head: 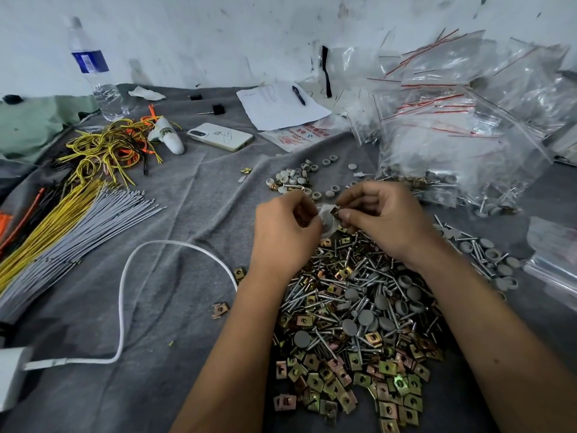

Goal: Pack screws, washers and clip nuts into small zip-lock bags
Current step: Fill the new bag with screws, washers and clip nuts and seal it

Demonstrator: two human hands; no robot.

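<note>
Small clear bag [326, 215] pinched in left hand [285, 223], right hand [379, 214] pinching one clip nut [335, 212] at its mouth, above hardware pile [359, 323], filled bags [443, 170] at two o'clock

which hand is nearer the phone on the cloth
Left. The left hand is below and just right of the phone; the right hand lies farther right, beyond the left.

Hardware pile [356, 314] sits front and centre on the cloth [175, 232], both hands [343, 220] over its far edge. Wires [62, 214] lie left, bags [462, 126] back right, phone [220, 136] and paper [281, 104] behind, bottle [93, 70] back left.
</note>
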